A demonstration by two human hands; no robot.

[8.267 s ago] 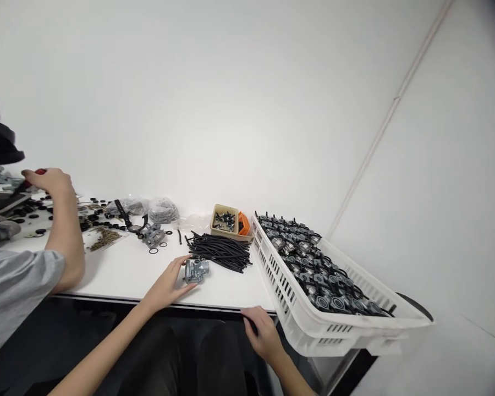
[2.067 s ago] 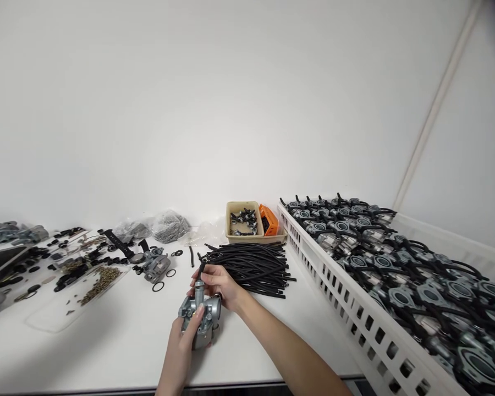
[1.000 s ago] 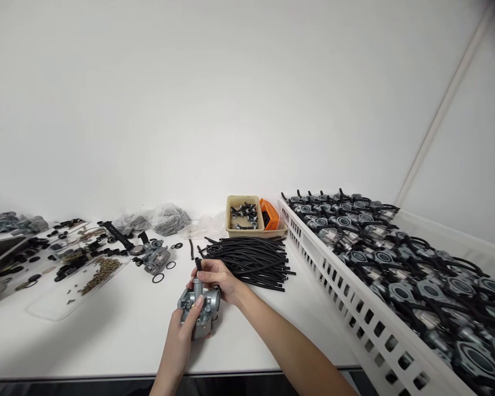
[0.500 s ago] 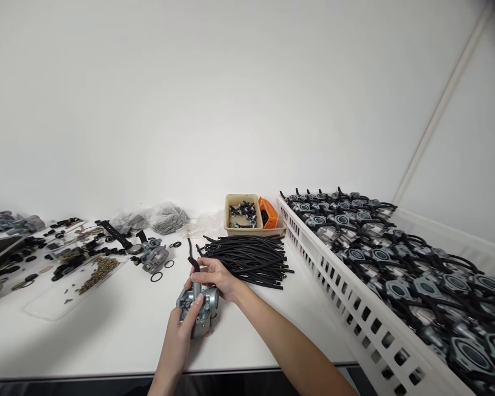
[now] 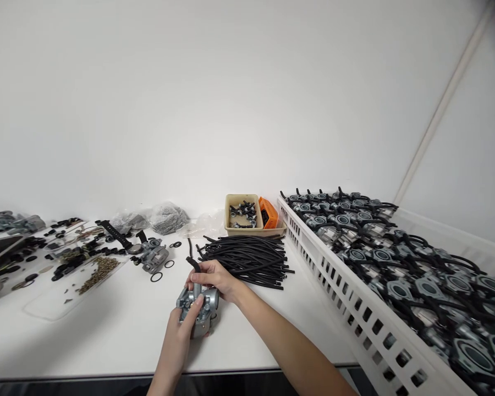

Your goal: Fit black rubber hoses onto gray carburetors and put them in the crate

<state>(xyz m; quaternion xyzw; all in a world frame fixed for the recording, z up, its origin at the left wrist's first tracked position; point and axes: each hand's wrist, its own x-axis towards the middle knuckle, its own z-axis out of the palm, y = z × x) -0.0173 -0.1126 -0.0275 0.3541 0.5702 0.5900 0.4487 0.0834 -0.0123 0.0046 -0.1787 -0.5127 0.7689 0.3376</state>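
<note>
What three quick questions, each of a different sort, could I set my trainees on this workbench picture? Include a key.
1. True or false: the left hand holds the carburetor.
2. Fill in the blank: the small basket next to the beige bin is coloured ____.
3. Short answer: what lies piled between the beige bin and the right hand?

Key:
1. True; its thumb lies across the metal body.
2. Orange.
3. Black hoses.
</note>
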